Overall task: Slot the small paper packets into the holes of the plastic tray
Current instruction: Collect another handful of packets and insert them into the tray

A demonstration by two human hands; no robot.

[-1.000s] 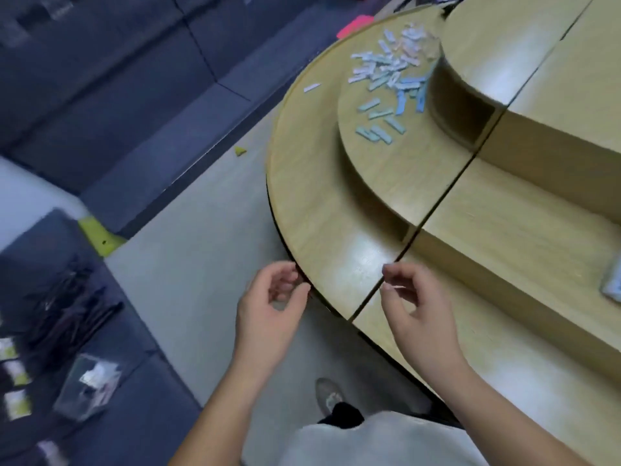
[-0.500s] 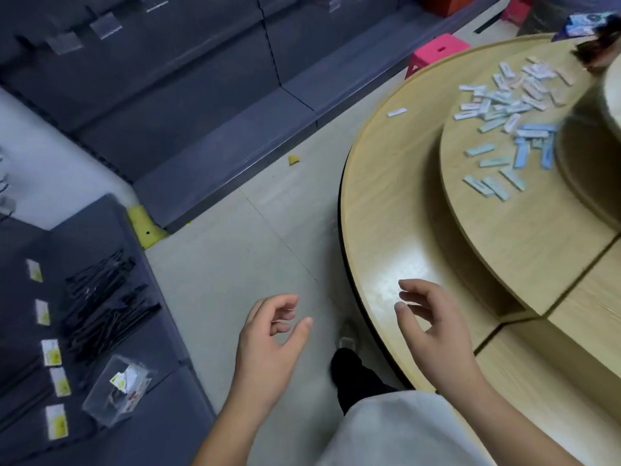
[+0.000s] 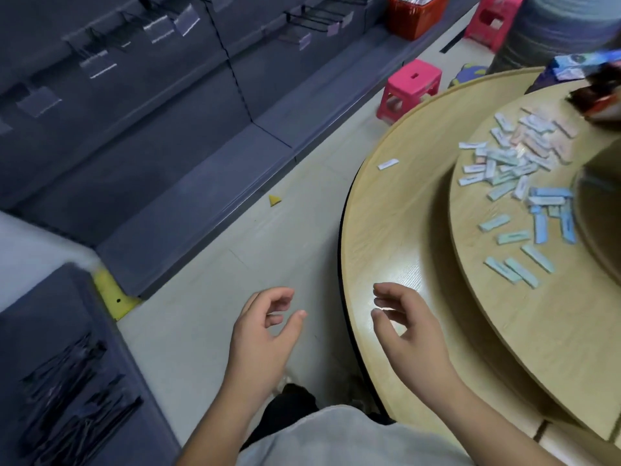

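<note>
Nearest: pale grey garment (image 3: 353,438) at the bottom edge, both bare forearms reaching out from it.

Left hand (image 3: 265,334): over the pale floor (image 3: 201,314), just left of the table edge. Fingers loosely curled, thumb apart, nothing held.

Right hand (image 3: 406,331): over the near rim of the round light-wood table's lower tier (image 3: 386,247). Fingers loosely bent, palm facing left, nothing held. Contact with the wood: cannot tell.

Near left: dark grey shelf unit with bundles of thin black rods (image 3: 77,398).

Raised upper wood tier (image 3: 497,297), to the right of the hands. The small paper packets (image 3: 517,183), pale blue, white and pinkish, lie scattered loose on its far part, well apart from both hands. One lone white packet (image 3: 388,164) lies on the lower tier, left of the pile.

Floor, mid-distance: small yellow triangular scrap (image 3: 275,200).

Far: pink plastic stool (image 3: 411,89) beside the table; red basket (image 3: 416,15) at the top edge.
</note>
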